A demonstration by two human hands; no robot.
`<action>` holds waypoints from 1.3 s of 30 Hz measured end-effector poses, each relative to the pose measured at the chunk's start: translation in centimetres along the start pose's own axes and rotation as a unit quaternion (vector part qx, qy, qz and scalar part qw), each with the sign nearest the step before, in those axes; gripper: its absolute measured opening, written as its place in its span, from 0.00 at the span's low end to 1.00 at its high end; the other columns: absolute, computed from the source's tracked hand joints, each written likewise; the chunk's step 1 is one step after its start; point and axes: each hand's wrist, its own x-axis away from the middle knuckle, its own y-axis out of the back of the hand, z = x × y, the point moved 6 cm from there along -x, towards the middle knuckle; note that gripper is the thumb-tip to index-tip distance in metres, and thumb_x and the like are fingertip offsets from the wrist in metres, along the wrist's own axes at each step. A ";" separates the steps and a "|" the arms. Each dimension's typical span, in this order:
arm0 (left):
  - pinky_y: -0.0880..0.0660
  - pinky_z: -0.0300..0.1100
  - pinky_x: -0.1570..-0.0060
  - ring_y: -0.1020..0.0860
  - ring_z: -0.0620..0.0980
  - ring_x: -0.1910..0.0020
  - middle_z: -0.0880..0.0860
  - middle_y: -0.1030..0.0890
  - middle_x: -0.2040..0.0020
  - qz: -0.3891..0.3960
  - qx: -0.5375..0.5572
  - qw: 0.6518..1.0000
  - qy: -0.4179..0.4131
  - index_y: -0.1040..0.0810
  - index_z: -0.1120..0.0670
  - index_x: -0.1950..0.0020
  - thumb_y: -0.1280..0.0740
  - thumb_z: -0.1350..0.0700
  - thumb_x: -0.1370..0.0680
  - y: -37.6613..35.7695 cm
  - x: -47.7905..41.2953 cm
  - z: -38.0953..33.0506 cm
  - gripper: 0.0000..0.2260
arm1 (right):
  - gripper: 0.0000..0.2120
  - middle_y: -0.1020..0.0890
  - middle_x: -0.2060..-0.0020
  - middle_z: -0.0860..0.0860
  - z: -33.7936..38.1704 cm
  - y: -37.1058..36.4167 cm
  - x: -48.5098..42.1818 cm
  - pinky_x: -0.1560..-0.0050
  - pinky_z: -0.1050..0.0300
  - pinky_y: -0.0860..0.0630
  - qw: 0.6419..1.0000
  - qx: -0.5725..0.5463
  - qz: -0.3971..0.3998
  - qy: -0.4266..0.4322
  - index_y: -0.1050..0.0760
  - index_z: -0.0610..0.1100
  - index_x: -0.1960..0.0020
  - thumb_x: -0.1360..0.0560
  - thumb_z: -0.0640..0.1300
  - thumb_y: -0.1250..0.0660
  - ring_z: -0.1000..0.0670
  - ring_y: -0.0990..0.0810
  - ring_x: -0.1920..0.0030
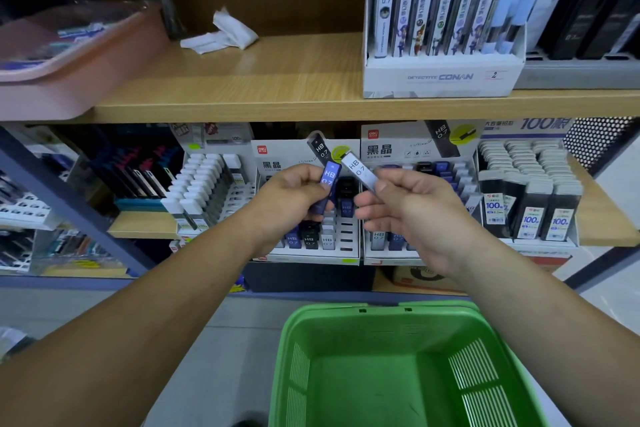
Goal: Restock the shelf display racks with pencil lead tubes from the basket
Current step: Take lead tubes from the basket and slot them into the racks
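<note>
- Head view: left hand (291, 198) grips blue tube (329, 180), smooth plastic, fingers curled round it; long axis near upright, top leaning right, lbl "HB 0.7".
- Right hand (412, 208) pinches white tube (360, 173), flat-sided, upper end pointing up-left, "HB 0.7"; both in front of card rack (308, 253).
- Green basket (408, 357), slotted plastic, below hands.
- Upper right: white box (443, 76), "DETECTIVE CONAN".

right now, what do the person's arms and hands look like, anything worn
The left forearm and right forearm are bare to the frame edge, no sleeves in view. The left hand and right hand wear no gloves; no watch, bracelet or ring shows on the wrists or visible fingers.
</note>
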 end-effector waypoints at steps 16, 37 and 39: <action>0.24 0.37 0.62 0.22 0.44 0.68 0.46 0.19 0.65 -0.062 -0.201 0.967 -0.146 0.21 0.46 0.51 0.25 0.62 0.24 -1.9 -2.4 0.1 0.11 | 0.06 0.19 0.63 0.47 -0.1 2.1 0.1 0.67 0.57 0.24 0.991 0.134 -0.002 0.021 0.19 0.42 0.43 0.18 0.40 0.32 0.50 0.21 0.61; 0.26 0.31 0.63 0.24 0.37 0.69 0.43 0.19 0.65 -0.050 -0.244 0.956 -0.157 0.12 0.49 0.52 0.22 0.60 0.24 -1.3 -3.2 1.2 0.06 | 0.04 0.15 0.62 0.42 0.7 2.3 0.2 0.62 0.56 0.17 0.973 0.194 -0.030 0.122 0.21 0.42 0.48 0.21 0.36 0.29 0.46 0.13 0.63; 0.26 0.31 0.64 0.24 0.36 0.69 0.43 0.19 0.65 -0.045 -0.252 0.955 -0.151 0.13 0.48 0.53 0.22 0.60 0.24 -1.2 -3.2 1.2 0.06 | 0.07 0.15 0.64 0.43 0.8 2.2 0.1 0.60 0.53 0.16 0.971 0.198 -0.027 0.132 0.23 0.44 0.47 0.22 0.35 0.29 0.46 0.13 0.62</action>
